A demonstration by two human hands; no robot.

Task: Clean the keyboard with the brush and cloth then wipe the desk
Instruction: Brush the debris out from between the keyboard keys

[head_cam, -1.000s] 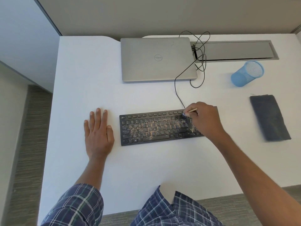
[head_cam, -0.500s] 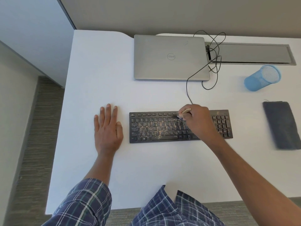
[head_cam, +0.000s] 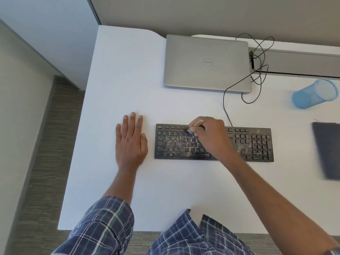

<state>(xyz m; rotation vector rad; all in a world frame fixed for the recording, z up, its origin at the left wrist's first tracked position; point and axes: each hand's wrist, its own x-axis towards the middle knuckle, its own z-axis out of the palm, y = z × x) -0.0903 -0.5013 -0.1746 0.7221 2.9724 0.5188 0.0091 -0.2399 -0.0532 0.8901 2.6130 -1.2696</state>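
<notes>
Much pale dust (head_cam: pixel 184 139) on black keyboard (head_cam: pixel 174 144) (mostly mid-keys)

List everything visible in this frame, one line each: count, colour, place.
desk: one, white, fills most of the view
keyboard: one, black with pale crumbs, desk centre
brush: one, pale wooden handle, at the keyboard's upper rows
cloth: one, dark grey, right edge, partly cut off
laptop: one, silver, closed, behind the keyboard
cable: one, black, looping from keyboard to the back
mesh cup: one, blue, back right
slot cover: one, grey, back right
left hand: flat on desk, left of keyboard
right hand: grips the brush
shirt: blue plaid, bottom edge
</notes>
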